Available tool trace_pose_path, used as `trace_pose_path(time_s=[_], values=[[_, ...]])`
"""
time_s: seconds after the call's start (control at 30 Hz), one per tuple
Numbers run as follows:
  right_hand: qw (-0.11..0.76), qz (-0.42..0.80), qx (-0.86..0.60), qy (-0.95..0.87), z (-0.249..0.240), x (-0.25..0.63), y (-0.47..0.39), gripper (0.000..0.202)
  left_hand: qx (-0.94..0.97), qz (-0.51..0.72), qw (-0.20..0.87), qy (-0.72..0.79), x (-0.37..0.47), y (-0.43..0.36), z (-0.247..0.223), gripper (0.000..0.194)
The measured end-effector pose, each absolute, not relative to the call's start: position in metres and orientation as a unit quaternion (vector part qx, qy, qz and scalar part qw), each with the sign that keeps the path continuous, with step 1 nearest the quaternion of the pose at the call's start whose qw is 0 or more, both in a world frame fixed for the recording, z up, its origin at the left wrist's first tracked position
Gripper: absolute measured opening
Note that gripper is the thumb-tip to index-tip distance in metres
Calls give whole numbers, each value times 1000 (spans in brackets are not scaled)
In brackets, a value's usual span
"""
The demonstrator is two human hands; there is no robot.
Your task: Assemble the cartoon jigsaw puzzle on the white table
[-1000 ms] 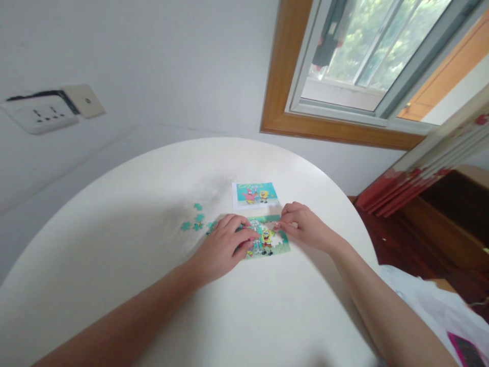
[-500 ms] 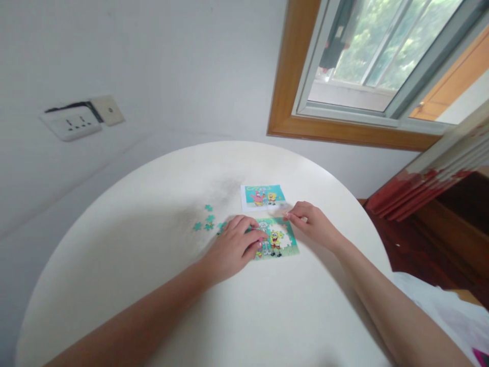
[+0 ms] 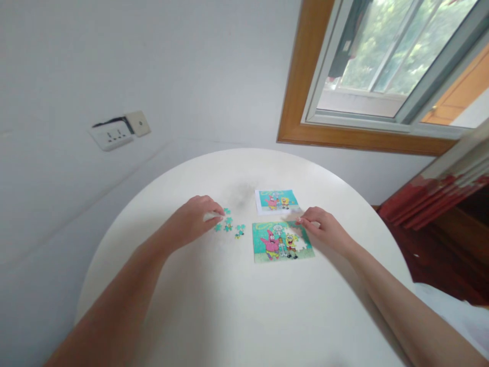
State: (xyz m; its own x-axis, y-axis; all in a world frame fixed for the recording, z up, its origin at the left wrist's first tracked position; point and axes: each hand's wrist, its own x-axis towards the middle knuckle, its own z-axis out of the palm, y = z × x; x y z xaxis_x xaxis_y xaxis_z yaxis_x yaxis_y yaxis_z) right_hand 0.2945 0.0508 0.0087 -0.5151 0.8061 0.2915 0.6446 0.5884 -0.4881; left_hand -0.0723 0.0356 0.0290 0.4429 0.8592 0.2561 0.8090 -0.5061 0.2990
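Note:
A partly assembled cartoon jigsaw puzzle [image 3: 267, 256] lies flat on the white table, with a gap of bare tabletop in its right part. My right hand [image 3: 323, 228] rests at its upper right edge, thumb and index finger pinched together. What sits between those fingertips, if anything, is too small to make out. To the left, my left hand [image 3: 194, 219] reaches over several loose teal puzzle pieces [image 3: 228, 227]. Its thumb and index finger are apart, close beside the pieces. Behind the puzzle is a printed reference picture [image 3: 277, 201] of the same scene.
The round white table [image 3: 237, 311] reaches back to the wall. A wall socket [image 3: 112, 135] is at the left. At the right are a wood-framed window [image 3: 298, 112] and a red and white curtain [image 3: 431, 191].
My left hand has lifted off the puzzle's left part and moved left to the loose pieces, uncovering the pink figure. My right hand stays pinched at the puzzle's upper right. The view has shifted slightly.

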Motion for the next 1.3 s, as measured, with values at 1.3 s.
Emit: trace_pose_path(time_s=[1.3], values=[[143,168,-270,-937,9,163,59,18,875,162,151,431,-43,28,7,8]])
